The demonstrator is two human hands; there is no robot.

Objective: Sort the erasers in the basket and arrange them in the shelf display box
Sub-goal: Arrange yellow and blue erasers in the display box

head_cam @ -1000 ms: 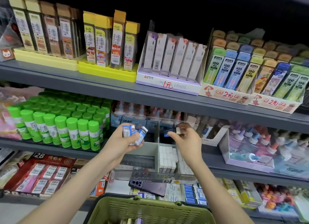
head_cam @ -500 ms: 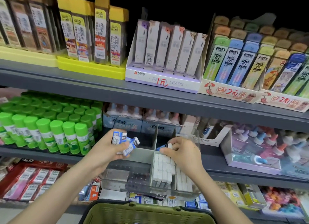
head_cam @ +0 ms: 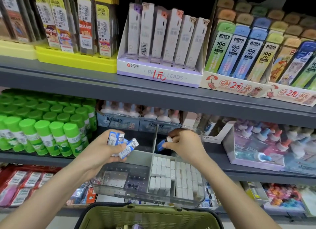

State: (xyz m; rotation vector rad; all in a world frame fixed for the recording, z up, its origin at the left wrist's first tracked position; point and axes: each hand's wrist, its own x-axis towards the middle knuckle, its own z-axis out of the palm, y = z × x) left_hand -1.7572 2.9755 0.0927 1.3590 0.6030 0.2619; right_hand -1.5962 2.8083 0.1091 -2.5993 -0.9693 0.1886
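The putting-in step is on. The right hand (head_cam: 185, 143) pinches one blue eraser (head_cam: 161, 144) just above the back part of the clear box (head_cam: 119, 179) on the shelf (head_cam: 266, 177), behind rows of white erasers (head_cam: 162, 174). The left hand (head_cam: 100, 150) has its grip tight round a bunch of blue erasers (head_cam: 118, 140). The green basket (head_cam: 150, 211) sits below. Next, I think, the one eraser must go down neatly.

My left hand (head_cam: 104, 150) is gripping a bunch of blue-and-white erasers (head_cam: 119, 144), while my right hand (head_cam: 185, 144) pinches one blue eraser (head_cam: 161, 144) over the clear display box (head_cam: 201, 200), right above rows of white erasers (head_cam: 162, 174). Green basket (head_cam: 148, 216) sits below.
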